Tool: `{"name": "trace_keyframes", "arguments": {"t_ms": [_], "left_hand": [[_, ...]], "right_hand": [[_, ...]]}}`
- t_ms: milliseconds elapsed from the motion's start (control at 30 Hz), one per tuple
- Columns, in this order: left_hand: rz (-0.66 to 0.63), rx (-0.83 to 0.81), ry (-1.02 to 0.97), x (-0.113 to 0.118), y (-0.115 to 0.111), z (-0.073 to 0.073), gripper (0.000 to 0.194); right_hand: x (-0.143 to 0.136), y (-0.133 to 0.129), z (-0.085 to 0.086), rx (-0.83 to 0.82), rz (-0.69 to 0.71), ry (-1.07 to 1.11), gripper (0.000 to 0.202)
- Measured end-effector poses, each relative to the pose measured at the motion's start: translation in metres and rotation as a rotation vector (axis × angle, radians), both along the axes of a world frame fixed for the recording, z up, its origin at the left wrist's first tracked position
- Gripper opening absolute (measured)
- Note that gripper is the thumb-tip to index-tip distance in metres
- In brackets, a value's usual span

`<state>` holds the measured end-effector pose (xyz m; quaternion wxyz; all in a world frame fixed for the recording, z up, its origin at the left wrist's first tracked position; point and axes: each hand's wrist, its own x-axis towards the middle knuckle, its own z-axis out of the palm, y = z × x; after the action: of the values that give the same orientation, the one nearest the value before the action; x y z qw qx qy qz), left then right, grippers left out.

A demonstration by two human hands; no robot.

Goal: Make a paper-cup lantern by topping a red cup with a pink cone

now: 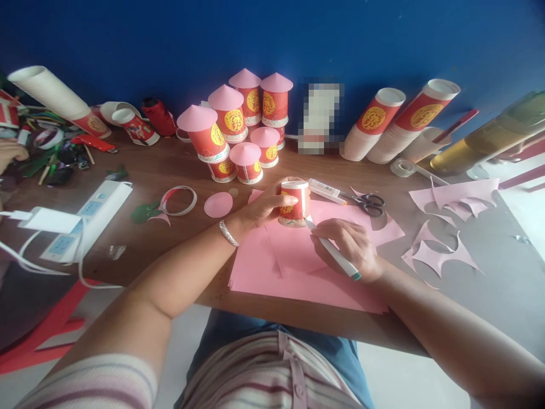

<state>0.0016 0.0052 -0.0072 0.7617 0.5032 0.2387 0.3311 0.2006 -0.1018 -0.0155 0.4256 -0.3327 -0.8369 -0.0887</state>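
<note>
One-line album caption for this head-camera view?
Left hand steadies a red paper cup while the right holds a white marker against it.

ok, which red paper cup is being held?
The red paper cup over the pink paper sheets, beside the green-ended white marker; only it is in the left hand.

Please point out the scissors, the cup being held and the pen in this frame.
Scissors (371, 200): head view, on the dark handle.
Cup (288, 196): head view, on its red side wall.
Pen (338, 257): head view, on the white barrel.
</note>
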Motion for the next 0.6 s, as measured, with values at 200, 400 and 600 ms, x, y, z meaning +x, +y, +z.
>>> {"name": "trace_keyframes", "arguments": {"t_ms": [200,400,600], "left_hand": [[-0.102,0.07,-0.036,-0.0014,0.0002,0.0029,0.043],[-0.107,0.059,-0.027,-0.0031,0.0025,-0.0019,0.048],[-0.076,0.041,-0.022,-0.0027,-0.001,0.0046,0.049]], "right_hand": [[-0.0021,0.0004,0.0001,0.016,0.017,0.006,0.024],[-0.001,-0.0001,-0.0008,0.002,0.004,-0.014,0.024],[-0.0012,0.0,-0.0032,-0.003,0.017,-0.008,0.024]]}}
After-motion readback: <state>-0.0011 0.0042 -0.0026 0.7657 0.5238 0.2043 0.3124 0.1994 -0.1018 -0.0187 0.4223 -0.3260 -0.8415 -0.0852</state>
